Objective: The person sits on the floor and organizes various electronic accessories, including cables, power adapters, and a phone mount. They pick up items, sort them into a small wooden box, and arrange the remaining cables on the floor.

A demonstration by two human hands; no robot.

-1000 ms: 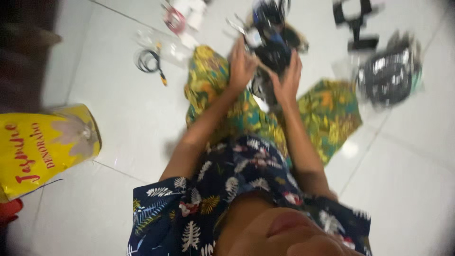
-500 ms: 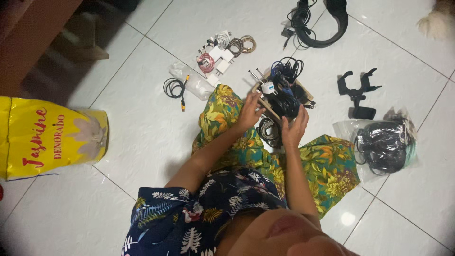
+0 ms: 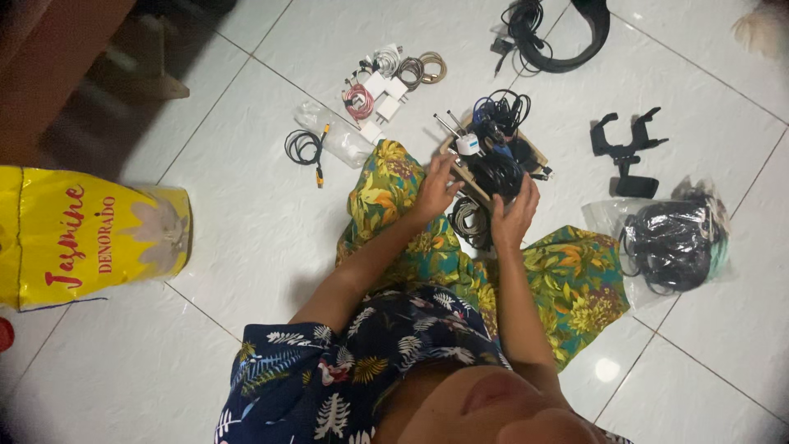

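Note:
I sit cross-legged on a white tiled floor in green and yellow flowered trousers. A small wooden box (image 3: 538,158) crammed with dark cables and a white plug stands in front of my knees. My left hand (image 3: 433,187) grips the box's near left edge. My right hand (image 3: 514,215) is cupped around a black cable bundle (image 3: 493,174) at the box's front. A grey coiled cable (image 3: 468,224) lies on the floor between my hands, just below the box.
A yellow sack (image 3: 90,234) lies far left. White chargers with coiled cables (image 3: 386,82), a clear bag (image 3: 341,138) and a black cable (image 3: 306,148) lie at upper left. A black clamp holder (image 3: 625,152) and a bagged cable bundle (image 3: 674,238) sit right; black cords (image 3: 559,37) lie at top.
The view has swung and steadied, showing more floor. Both hands stay at the box; my right hand has closed in on the black cable bundle.

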